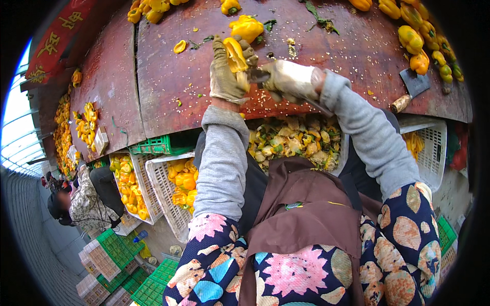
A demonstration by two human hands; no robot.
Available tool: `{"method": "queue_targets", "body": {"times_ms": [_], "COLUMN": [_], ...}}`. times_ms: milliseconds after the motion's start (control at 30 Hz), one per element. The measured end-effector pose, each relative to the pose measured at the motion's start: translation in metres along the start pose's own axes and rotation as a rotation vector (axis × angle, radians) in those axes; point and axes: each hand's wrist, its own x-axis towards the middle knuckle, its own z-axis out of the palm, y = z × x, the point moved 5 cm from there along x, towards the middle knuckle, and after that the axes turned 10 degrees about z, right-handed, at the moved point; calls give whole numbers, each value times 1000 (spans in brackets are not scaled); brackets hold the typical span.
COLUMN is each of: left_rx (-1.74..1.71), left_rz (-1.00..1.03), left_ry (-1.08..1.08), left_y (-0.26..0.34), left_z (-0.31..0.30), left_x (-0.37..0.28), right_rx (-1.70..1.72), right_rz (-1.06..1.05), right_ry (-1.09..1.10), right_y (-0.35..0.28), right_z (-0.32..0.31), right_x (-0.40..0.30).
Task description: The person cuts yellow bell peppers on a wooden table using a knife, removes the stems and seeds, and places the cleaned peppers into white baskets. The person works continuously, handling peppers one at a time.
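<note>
In my gloved left hand (227, 72) is a cut-open yellow bell pepper (234, 55), its hollow inside facing up. My right hand (289, 80), in a dirty pale glove, is closed round a knife, whose dark blade (258, 76) meets the lower end of the pepper by the left fingers. Both hands are above the front part of a reddish wooden table (183, 76) strewn with seeds. A whole yellow pepper (247, 28) lies just beyond the left hand, with a small cut piece (179, 47) to its left. Below the hands, a crate of pepper cores and scraps (294, 141) stands at my lap.
A cleaver (415, 84) lies near the table's right edge, beside piled yellow peppers (419, 63). White crates (151, 191) of cut peppers stand at lower left, another crate (432, 153) at right. A co-worker (90, 195) sits at far left. Green crates (118, 248) are stacked behind.
</note>
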Motion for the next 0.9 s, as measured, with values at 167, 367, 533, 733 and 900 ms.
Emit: {"method": "queue_targets", "body": {"times_ms": [167,367,533,733,900], "left_rx": [194,598,-144,37,388], "left_rz": [96,324,19,77,340], "left_ry": [-70,-335,-54,191,464], "left_y": [3,-23,-13,-5,23], "left_z": [19,55,62,-23,-35], "left_x": [5,-13,-4,23,29], "right_rx": [131,576,1089,979,798], "right_rz": [-566,-388,-611,-343,-300], "right_ry": [398,552,-405,356,1004], "right_y": [6,6,1,8,124], "right_z": [-35,-48,-49,-75,-101], "right_x": [21,10,15,-54,-202]}}
